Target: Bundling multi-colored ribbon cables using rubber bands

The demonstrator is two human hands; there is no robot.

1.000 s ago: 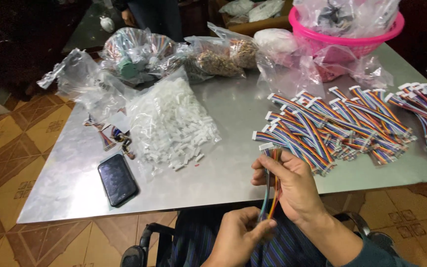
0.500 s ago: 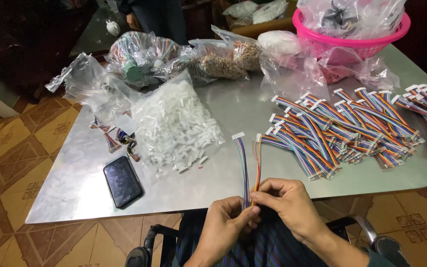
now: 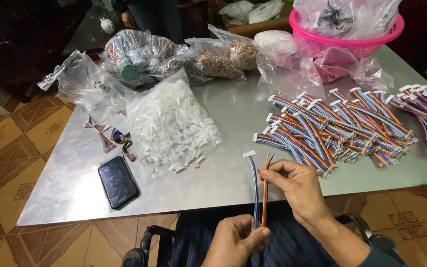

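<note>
metal table (image 3: 233, 113) with phone (image 3: 118, 181), bagged white connectors (image 3: 171, 126), rainbow cables (image 3: 332, 128), pink basket (image 3: 352, 42)

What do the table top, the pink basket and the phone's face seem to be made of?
Table top: probably sheet metal, brushed grey with dull reflections. Pink basket: likely moulded plastic, with a slotted wall. Phone: glossy black face, probably glass.

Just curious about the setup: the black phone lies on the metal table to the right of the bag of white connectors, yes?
Not quite. The head view shows the black phone on the metal table to the left of the bag of white connectors, near the table's front edge.
</note>
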